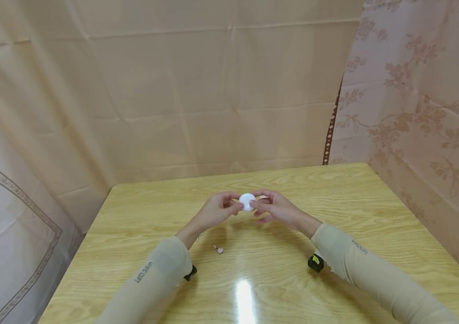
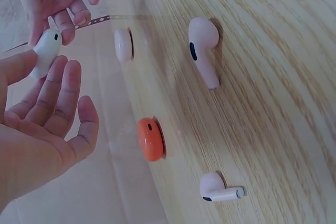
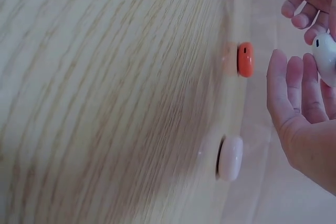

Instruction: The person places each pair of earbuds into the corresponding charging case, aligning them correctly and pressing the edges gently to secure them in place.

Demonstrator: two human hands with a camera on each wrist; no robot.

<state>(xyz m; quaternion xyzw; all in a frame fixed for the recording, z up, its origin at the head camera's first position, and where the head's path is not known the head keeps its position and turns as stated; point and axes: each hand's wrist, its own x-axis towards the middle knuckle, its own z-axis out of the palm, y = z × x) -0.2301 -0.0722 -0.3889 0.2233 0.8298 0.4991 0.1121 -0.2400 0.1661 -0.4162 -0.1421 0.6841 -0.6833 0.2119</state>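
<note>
Pinching the white case (image 1: 247,201) between fingers (image 2: 69,90) of left hand (image 1: 215,210) and right hand (image 1: 282,210), I judge it light, stiff, slippery; hold 2 edges.

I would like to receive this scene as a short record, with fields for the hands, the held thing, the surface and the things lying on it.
Left hand: pinches white case
Right hand: pinches same case
Held: white case, raised above table
Surface: wood-grain table
Cases lying: orange case, pink case, apart
Earbuds lying: one pink earbud, another pink earbud, apart
</note>
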